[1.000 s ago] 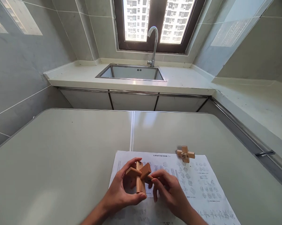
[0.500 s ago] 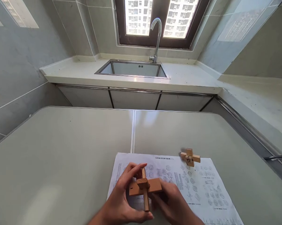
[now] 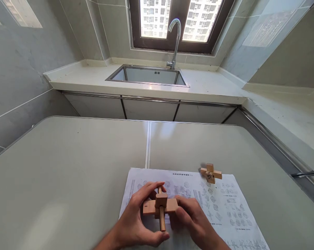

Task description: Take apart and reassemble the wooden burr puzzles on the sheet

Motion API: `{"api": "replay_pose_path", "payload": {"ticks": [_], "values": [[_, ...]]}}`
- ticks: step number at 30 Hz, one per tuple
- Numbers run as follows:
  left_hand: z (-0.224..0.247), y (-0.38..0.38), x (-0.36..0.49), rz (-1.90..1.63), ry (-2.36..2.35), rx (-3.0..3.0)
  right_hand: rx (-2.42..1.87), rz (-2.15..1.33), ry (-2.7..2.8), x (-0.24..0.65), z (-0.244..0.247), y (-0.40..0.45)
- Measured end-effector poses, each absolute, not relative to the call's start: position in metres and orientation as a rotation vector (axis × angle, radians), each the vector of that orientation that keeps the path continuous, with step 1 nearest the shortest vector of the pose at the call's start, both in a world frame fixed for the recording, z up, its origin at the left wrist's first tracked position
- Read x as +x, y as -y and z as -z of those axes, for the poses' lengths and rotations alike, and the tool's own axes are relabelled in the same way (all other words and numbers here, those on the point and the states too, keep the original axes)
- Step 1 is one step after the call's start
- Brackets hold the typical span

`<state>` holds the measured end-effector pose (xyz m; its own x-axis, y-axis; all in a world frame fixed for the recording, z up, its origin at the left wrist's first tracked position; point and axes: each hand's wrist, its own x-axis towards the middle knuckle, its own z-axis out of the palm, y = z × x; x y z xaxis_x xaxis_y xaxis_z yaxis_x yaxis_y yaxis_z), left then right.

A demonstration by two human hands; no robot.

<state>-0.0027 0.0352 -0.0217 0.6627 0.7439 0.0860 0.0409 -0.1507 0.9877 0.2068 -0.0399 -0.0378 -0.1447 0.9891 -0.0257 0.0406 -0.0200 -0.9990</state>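
A cross-shaped assembly of wooden pieces (image 3: 161,200) is held over the paper near the table's front edge. A round rod (image 3: 162,219) runs through it, towards me. My left hand (image 3: 138,218) spans the rod, with index finger at its far end and thumb at its near end. The fingers of my right hand (image 3: 192,217) pinch the right end of the crosswise bar. A second wooden cross (image 3: 210,173), with a dark mark on it, rests at the top right of the printed sheet (image 3: 224,215).
The pale table (image 3: 81,166) has a seam (image 3: 147,146) down its middle. Beyond it are a counter (image 3: 203,81) with a sink (image 3: 149,74), a curved faucet (image 3: 176,38) and a window (image 3: 172,45). A ledge (image 3: 297,114) runs along the right.
The held assembly has turned slightly, so its upright block shows more end-on and the crosswise bar lies more level. My right fingers have shifted on the bar's right end.
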Motion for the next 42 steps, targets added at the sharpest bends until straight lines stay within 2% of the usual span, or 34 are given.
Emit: {"api": "replay_pose_path", "payload": {"ticks": [7, 16, 28, 34, 42], "values": [[0.024, -0.032, -0.006, -0.645, -0.698, 1.59, -0.999, -1.779, 0.879, 0.208, 0.057, 0.045], [0.021, -0.031, -0.004, -0.603, -0.74, 1.62, -0.992, -1.768, 0.679, 0.2, 0.052, 0.045], [0.024, -0.03, -0.005, -0.661, -0.692, 1.512, -0.679, -2.079, 0.396, 0.201, 0.057, 0.045], [0.016, -0.027, 0.003, -0.505, -0.699, 1.614, -0.58, -2.051, 0.308, 0.208, 0.058, 0.043], [0.018, -0.027, 0.002, -0.549, -0.723, 1.644, -0.721, -1.98, 0.443, 0.198, 0.035, 0.041]]}}
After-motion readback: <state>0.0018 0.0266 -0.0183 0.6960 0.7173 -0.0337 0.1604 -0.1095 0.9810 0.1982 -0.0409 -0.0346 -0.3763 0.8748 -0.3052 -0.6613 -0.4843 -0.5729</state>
